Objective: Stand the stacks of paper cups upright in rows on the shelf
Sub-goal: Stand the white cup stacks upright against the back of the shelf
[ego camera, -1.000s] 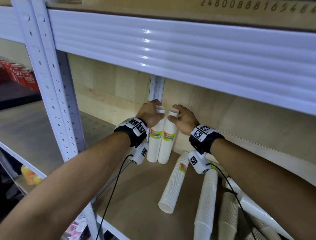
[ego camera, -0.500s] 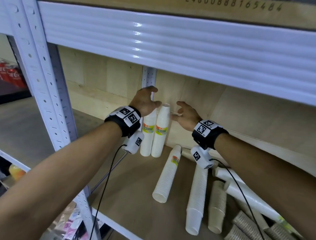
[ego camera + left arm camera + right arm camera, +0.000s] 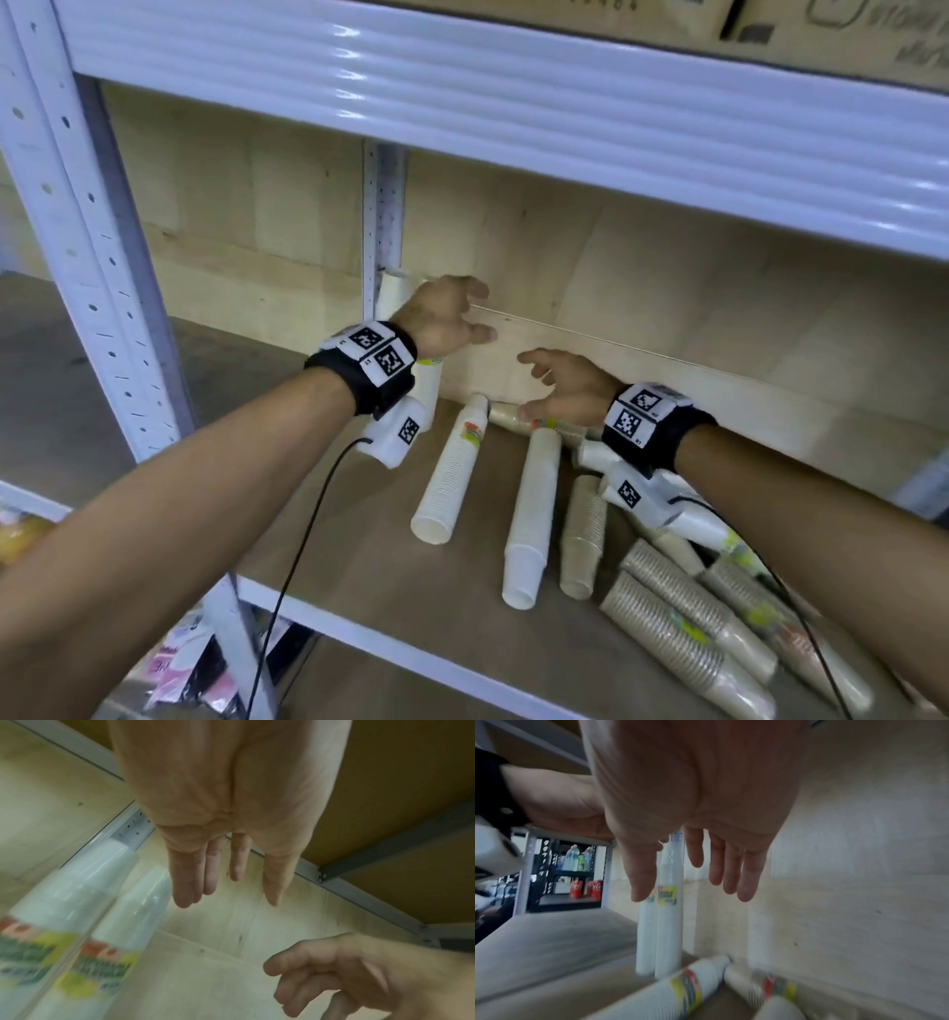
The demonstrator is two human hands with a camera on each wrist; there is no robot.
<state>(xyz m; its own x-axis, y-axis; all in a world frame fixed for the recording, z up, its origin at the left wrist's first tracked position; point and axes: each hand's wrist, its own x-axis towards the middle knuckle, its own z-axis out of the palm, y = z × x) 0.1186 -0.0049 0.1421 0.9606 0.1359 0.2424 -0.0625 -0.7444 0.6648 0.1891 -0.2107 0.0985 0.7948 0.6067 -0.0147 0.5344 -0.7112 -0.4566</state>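
Two white stacks of paper cups [image 3: 670,902] stand upright side by side at the back left corner of the shelf; in the head view my left wrist hides most of the upright pair [image 3: 393,295]. My left hand [image 3: 482,313] hovers just right of their tops, fingers straight, holding nothing. Lower down, my right hand [image 3: 529,385] is open and empty above the lying stacks. A white stack [image 3: 452,473] lies on the board, a second white stack [image 3: 534,519] beside it, then brown stacks [image 3: 667,622] at the right. In the left wrist view the left hand [image 3: 228,902] is apart from the upright pair [image 3: 77,902].
The shelf board [image 3: 411,652] has a white front rail; a perforated post [image 3: 382,205] stands behind the upright pair. The upper shelf's beam [image 3: 513,103] hangs low overhead. Cola cans [image 3: 595,888] and bottles [image 3: 577,858] sit on a far rack.
Both hands have let go of the tops of the two upright stacks. The right hand has dropped down and right, over the lying stacks; the left has opened and shifted right.
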